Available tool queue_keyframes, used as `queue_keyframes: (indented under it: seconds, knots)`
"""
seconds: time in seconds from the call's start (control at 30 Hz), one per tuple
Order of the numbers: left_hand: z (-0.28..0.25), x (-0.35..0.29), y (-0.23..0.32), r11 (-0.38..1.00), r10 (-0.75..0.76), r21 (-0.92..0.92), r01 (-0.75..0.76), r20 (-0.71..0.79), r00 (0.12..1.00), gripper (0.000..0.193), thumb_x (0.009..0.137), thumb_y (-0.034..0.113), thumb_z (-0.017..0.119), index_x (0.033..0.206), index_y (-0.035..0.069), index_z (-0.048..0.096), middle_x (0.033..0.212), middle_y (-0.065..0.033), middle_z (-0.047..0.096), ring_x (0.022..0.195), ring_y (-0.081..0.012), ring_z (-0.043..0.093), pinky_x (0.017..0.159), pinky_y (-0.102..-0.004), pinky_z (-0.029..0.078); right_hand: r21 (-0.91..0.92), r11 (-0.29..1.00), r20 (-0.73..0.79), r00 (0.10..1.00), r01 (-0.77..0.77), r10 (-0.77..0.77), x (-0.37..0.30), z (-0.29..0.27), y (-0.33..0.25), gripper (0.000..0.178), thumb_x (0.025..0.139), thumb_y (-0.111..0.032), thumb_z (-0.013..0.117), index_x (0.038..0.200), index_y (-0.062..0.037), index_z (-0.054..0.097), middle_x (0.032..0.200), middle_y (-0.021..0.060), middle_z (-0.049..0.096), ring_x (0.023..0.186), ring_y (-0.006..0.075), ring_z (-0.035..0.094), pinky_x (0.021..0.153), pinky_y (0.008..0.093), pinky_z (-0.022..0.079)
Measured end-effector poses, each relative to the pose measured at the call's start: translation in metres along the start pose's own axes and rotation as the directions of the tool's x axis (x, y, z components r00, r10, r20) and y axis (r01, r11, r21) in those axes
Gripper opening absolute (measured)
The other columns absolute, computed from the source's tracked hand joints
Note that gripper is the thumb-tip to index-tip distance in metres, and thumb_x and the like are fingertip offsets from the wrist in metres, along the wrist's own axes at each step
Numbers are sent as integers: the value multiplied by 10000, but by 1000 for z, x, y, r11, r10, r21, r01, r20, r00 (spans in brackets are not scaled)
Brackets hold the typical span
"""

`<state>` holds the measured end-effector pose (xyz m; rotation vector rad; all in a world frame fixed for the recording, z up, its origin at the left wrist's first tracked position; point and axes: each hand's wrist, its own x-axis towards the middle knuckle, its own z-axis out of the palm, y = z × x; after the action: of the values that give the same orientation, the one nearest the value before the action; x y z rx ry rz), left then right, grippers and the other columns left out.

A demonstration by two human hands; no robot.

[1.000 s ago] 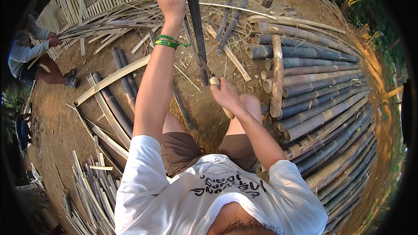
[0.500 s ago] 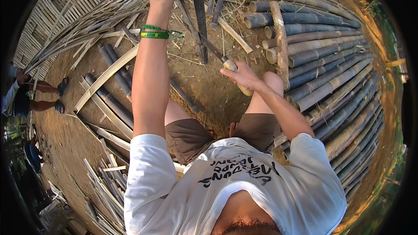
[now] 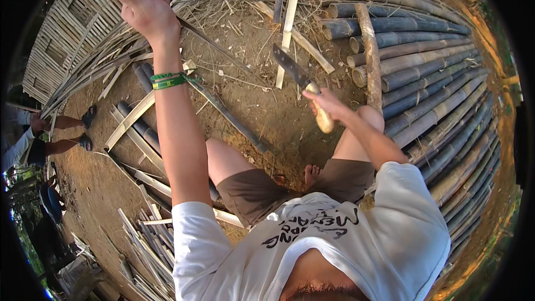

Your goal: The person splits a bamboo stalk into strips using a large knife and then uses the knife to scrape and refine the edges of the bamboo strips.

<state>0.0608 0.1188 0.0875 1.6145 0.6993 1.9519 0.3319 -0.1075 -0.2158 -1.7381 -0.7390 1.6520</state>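
My left hand (image 3: 149, 15) is raised at the upper left, closed around a long dark bamboo strip (image 3: 223, 51). One end of it sticks out past my fist; the other slants down toward the ground. In front of my right knee, my right hand (image 3: 330, 104) grips a machete (image 3: 291, 67) by its pale, rounded handle. The dark blade points up and left, apart from the held strip. Just beyond the blade tip a pale split bamboo strip (image 3: 289, 28) runs to the top edge; whether anything supports it cannot be seen.
Bamboo poles (image 3: 429, 69) are stacked at my right, with a log (image 3: 369, 53) across their ends. Split strips (image 3: 131, 120) and dark poles lie at my left, more strips (image 3: 147, 239) nearer. Another person's legs (image 3: 69, 134) show at far left, before a woven bamboo panel (image 3: 67, 39).
My left hand has swung left and lowered with its strip. The machete has come away from the bamboo, its blade turning upward. The other strip now shows its pale face, farther right.
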Motion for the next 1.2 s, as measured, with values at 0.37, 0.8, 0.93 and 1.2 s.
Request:
queue_keyframes:
  seconds: [0.37, 0.8, 0.93, 1.2]
  knots:
    - [-13, -23, 29, 997, -75, 19, 78, -115, 991, 748, 923, 849, 231, 639, 157, 218, 526, -14, 290, 466, -121, 281, 418, -258, 226, -235, 924, -188, 919, 300, -347, -27, 112, 38, 375, 899, -420, 758, 864, -73, 620, 617, 37, 578, 562, 169, 591, 531, 372, 455]
    - [-1, -51, 131, 983, 56, -170, -64, -53, 997, 659, 888, 826, 320, 719, 190, 360, 523, 69, 307, 426, -56, 298, 335, -201, 244, 195, 882, -355, 869, 430, -345, -115, 110, 35, 332, 920, -327, 764, 905, -43, 593, 635, 12, 576, 542, 110, 563, 506, 306, 439]
    - [59, -18, 127, 973, 89, -217, -82, 21, 996, 567, 1006, 658, 393, 902, 113, 510, 532, 54, 357, 432, -50, 338, 343, -188, 272, 290, 813, -426, 829, 505, -363, -148, 87, 32, 276, 937, -275, 750, 928, -43, 601, 663, 5, 581, 557, 96, 560, 512, 288, 439]
    - [160, 19, -58, 688, 13, 707, -165, 216, 976, 901, 969, 613, 594, 1481, -78, 323, 1401, -336, 452, 1277, -409, 532, 993, -486, 508, 350, 731, -460, 787, 586, -412, -176, 54, 7, 198, 961, -207, 717, 957, -45, 604, 662, -3, 559, 566, 99, 541, 522, 273, 443]
